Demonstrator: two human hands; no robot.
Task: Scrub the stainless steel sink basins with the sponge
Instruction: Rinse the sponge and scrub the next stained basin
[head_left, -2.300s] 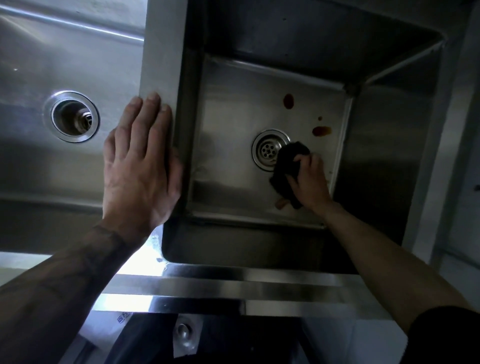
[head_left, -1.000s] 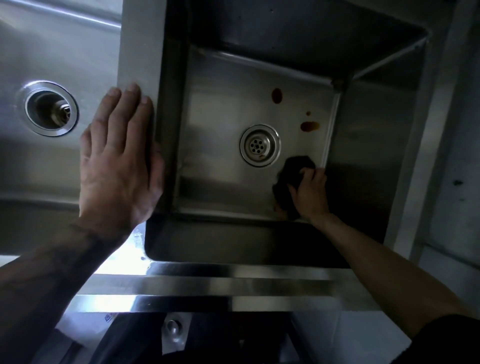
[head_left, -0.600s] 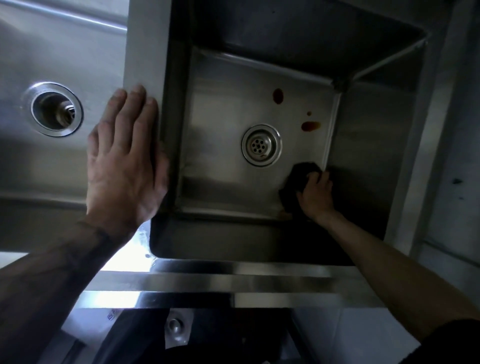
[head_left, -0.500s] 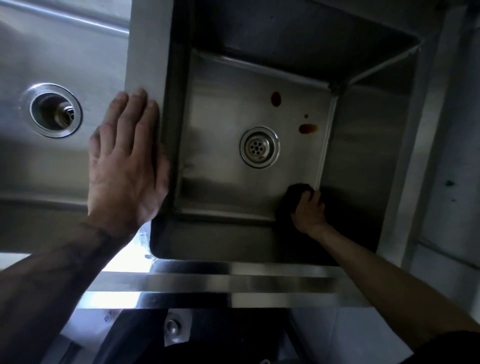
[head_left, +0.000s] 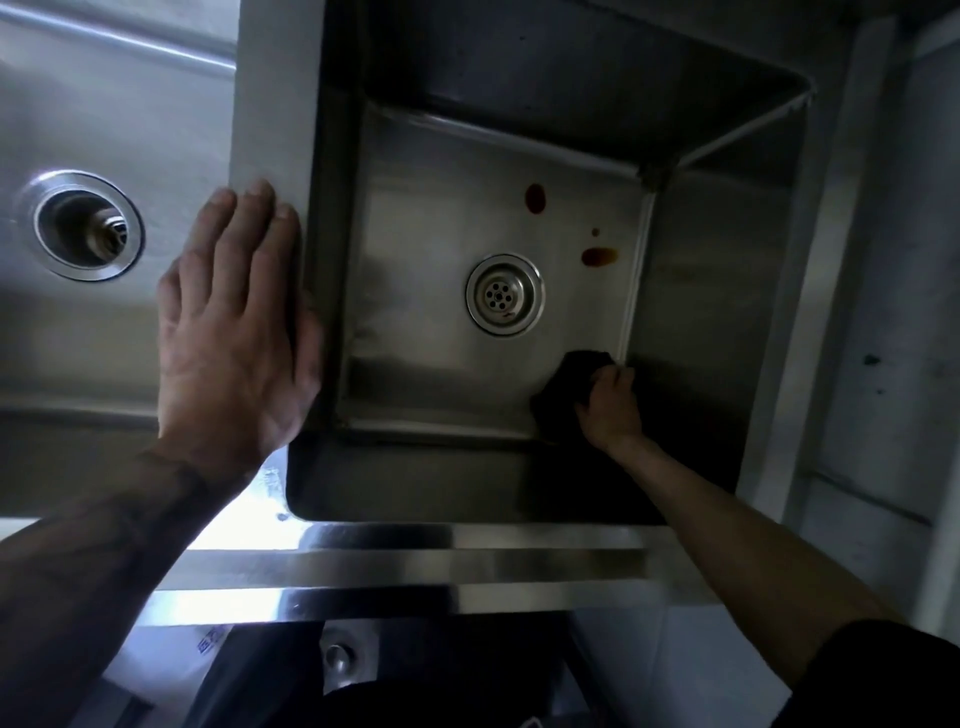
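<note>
The sponge (head_left: 566, 395) is a dark, almost black lump, crumpled rather than square, and the dim light hides its texture; it sits right of the frame's middle, in the lower right corner of the floor of the right basin (head_left: 431, 234), where that floor meets the right wall and the near wall. The right hand (head_left: 610, 408) grips it from above, fingers curled over it and pressing it against the steel; the forearm runs down to a dark sleeve (head_left: 883, 675) in the lower right corner of the frame.

The left hand (head_left: 234, 332) lies flat at the left middle of the frame, fingers straight and close together, palm down on the steel strip (head_left: 275, 104) that divides the two basins; it holds nothing, and its thumb side lies along the right basin's edge; the two hands are well apart.

The right basin is deep and square, its floor a dull brushed grey; a round drain (head_left: 505, 294) with small holes sits near the middle of the floor, up and left of the sponge; two reddish-brown stains (head_left: 535, 198) and a small spot (head_left: 595, 232) mark the floor above and right of the drain, apart from the sponge. The left basin (head_left: 130, 130) fills the upper left of the frame; a bright front rim (head_left: 467, 566) crosses the lower part.
</note>
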